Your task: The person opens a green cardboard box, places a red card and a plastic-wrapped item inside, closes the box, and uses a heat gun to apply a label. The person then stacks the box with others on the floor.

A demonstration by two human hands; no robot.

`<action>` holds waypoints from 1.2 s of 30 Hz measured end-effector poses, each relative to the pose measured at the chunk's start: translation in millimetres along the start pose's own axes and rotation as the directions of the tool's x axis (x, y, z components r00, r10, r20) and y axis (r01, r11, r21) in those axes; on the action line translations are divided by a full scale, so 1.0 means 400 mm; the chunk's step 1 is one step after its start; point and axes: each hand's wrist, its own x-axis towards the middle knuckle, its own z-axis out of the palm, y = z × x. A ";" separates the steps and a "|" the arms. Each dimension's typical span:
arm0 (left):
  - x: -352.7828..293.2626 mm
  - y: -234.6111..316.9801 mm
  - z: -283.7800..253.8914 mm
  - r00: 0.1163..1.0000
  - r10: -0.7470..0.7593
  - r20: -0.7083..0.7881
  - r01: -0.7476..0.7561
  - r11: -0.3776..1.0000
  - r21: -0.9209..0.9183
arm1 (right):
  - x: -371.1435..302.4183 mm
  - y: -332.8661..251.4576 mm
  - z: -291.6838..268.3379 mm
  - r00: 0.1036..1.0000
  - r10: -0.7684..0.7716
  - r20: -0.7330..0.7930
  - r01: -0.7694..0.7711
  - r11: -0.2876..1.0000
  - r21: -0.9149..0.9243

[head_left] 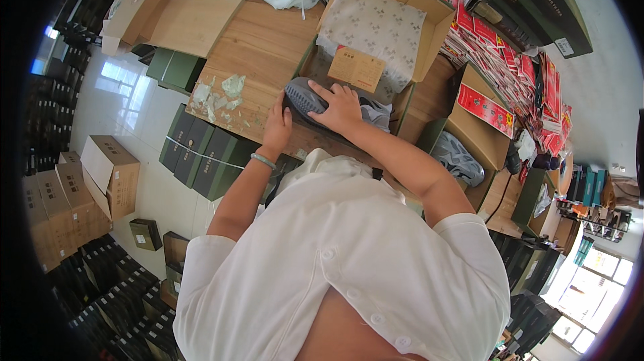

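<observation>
A grey shoe (303,97) with a ridged dark sole lies tilted at the near left corner of an open shoe box (400,109). My right hand (341,107) grips it from above, thumb and fingers spread across the sole. At the shoe's left end my left hand (276,125) holds on, its fingertips partly hidden. Another grey shoe (377,114) shows to the right of my right hand, partly covered by it. Behind the shoes, patterned tissue paper (372,19) covers much of the box, with a brown printed card (357,68) lying on it.
Torn paper scraps (218,96) lie on the wooden table (258,39). Right of me stands another open box (476,126) with a grey shoe (457,158) beside it. Red printed leaflets (483,39) are heaped behind. Strapped green boxes (201,153) stand below the table's left edge.
</observation>
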 end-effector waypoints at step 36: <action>0.016 0.021 0.009 0.999 -0.047 0.003 0.045 0.974 0.224 | 0.026 0.269 0.100 0.852 0.512 -0.114 -0.478 0.847 0.233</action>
